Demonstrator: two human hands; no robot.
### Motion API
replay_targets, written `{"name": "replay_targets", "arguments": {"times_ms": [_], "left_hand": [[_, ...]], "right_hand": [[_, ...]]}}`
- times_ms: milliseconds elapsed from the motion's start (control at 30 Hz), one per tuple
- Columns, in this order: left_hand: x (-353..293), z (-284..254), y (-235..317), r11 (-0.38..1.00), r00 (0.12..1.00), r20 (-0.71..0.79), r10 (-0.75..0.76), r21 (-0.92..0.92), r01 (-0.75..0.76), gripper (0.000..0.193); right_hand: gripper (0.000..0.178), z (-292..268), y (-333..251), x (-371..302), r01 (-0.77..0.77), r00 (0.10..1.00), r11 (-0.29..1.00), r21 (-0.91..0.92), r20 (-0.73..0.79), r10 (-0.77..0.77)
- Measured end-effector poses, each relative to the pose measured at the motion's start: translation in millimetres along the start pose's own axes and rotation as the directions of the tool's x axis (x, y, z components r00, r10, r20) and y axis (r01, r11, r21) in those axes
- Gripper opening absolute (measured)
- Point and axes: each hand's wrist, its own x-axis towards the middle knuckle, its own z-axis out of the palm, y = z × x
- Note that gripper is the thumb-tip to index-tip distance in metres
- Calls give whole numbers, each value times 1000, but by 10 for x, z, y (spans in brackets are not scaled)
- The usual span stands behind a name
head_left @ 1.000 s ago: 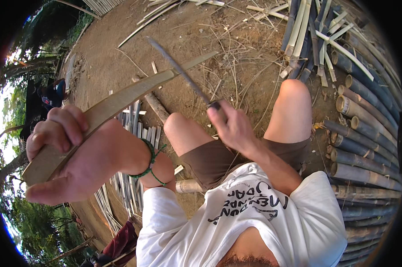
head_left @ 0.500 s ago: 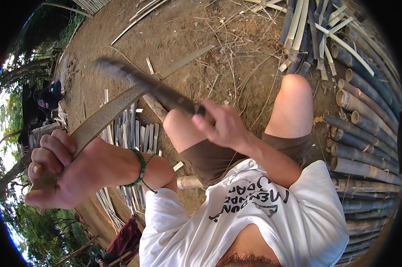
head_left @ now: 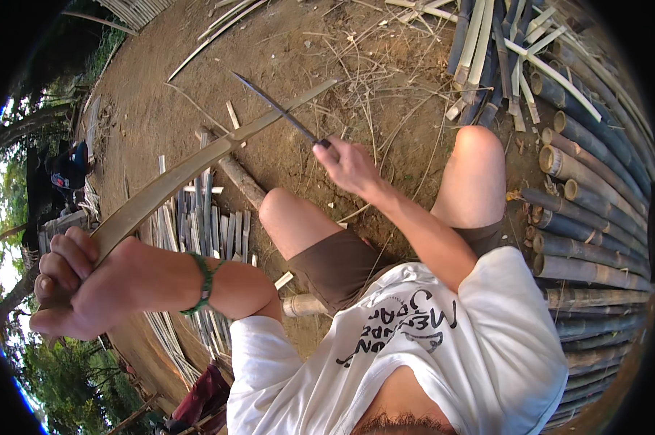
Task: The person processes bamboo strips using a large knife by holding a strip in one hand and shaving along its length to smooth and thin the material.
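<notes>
A long, flat bamboo strip [head_left: 169, 178] runs from the lower left up toward the middle of the ground. My left hand [head_left: 99, 286] is closed round its near end, with a green cord bracelet at the wrist. In my right hand [head_left: 350, 167] is the dark handle of a machete [head_left: 275, 105]. Its blade shows almost edge-on and crosses the strip near the strip's far part; whether blade and strip touch, I cannot tell. Below the strip a round pole [head_left: 239, 176] lies on the dirt beside my left knee.
Cut bamboo poles [head_left: 588, 217] are stacked along the right. Split strips [head_left: 479, 51] lie in a heap at the upper right, and a bundle of slats [head_left: 222, 225] rests left of my knee. Thin shavings [head_left: 363, 80] litter the ground. Another person [head_left: 70, 167] is at the far left.
The machete has swung away from me and turned from broad side to nearly edge-on, its blade shifting toward the strip's far end. My right arm has stretched forward; my left hand moved slightly left.
</notes>
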Motion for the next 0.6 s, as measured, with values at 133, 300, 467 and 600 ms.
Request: {"name": "replay_targets", "arguments": {"times_ms": [133, 300, 467, 600], "left_hand": [[157, -147, -74, 1000, 995, 95, 6, -21, -4, 51], [100, 18, -64, 999, 999, 0, 38, 38, -38, 47], [243, 177, -137, 997, 991, 136, 1, -76, 10, 40], [489, 262, -122, 997, 994, 89, -64, 47, 60, 45]], "right_hand": [[47, -1, -477, -105, 234, 969, 968, -85, -63, -240], [50, -87, 492, 179, -170, 985, 967, -192, -19, 170], [58, -467, 1438, 511, -549, 834, 799, -246, -228, 503], [61, -199, 512, 99, -554, 826, 831, 55, -90, 557]]}}
